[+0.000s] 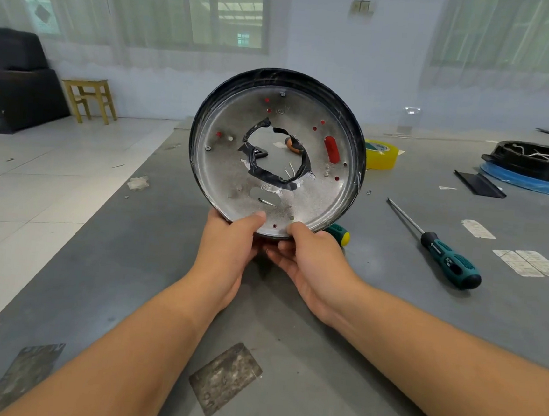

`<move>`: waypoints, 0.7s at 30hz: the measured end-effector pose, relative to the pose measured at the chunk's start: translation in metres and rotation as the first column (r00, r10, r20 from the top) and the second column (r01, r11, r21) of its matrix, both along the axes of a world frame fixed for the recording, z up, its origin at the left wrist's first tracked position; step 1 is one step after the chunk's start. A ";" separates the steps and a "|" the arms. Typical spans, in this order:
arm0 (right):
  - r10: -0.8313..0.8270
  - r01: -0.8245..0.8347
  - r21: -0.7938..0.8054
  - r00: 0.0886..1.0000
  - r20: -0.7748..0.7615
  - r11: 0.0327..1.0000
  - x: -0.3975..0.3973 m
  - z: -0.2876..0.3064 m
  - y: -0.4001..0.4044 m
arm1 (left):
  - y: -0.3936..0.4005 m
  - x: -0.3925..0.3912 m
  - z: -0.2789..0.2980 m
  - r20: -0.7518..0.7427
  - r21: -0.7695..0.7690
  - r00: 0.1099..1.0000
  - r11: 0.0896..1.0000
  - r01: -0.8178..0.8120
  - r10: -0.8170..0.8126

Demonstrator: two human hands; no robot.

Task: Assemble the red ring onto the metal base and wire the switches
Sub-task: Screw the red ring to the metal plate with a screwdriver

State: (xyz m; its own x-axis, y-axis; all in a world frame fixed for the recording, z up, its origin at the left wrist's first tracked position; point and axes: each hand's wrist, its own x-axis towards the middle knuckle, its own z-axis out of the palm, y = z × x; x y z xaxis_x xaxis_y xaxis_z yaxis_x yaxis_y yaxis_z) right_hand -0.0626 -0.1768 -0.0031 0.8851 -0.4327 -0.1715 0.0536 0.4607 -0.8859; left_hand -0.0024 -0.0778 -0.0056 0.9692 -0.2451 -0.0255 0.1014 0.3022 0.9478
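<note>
I hold a round metal base [320, 205] upright above the grey table, its silver inner face toward me and its dark rim around it. Black tape edges the ragged hole in its middle. Red [332, 149] shows through a slot and several small holes, so the red ring sits behind the plate, mostly hidden. My left hand [229, 250] grips the bottom rim with the thumb on the inner face. My right hand [315, 261] grips the bottom rim beside it, thumb on the plate as well.
A teal-handled screwdriver [442, 249] lies on the table [148, 263] to the right, a second one [340, 233] partly hidden behind the base. A yellow tape roll [382, 154], a black round housing with wires [536, 161] on a blue ring, and paper labels [530, 263] lie at right.
</note>
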 end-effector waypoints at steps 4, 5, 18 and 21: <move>0.028 -0.028 0.000 0.999 0.015 1.000 -0.001 0.001 0.002 | 0.001 0.003 -0.003 -0.038 -0.037 0.999 0.999 -0.013 0.011; 0.053 -0.053 -0.013 0.999 0.010 0.998 -0.001 0.003 0.001 | 0.001 0.005 -0.003 -0.050 -0.055 0.999 0.998 -0.015 0.012; -0.349 0.245 -0.964 0.917 0.195 0.106 0.003 0.006 -0.095 | 0.018 0.029 -0.006 -0.177 -0.252 0.979 0.956 -0.148 0.105; -0.452 0.146 -0.989 0.881 0.138 -0.019 0.018 -0.004 -0.129 | 0.019 0.031 -0.007 -0.161 -0.268 0.979 0.950 -0.162 0.122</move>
State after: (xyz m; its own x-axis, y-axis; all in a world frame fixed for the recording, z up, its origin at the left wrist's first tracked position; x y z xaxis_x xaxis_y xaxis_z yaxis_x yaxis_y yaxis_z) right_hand -0.0444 -0.3054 -0.0074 0.6399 -0.5447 0.5421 -0.2841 -0.8231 -0.4917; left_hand 0.0289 -0.0590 -0.0129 0.9859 -0.1222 -0.1146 0.1644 0.5729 0.8030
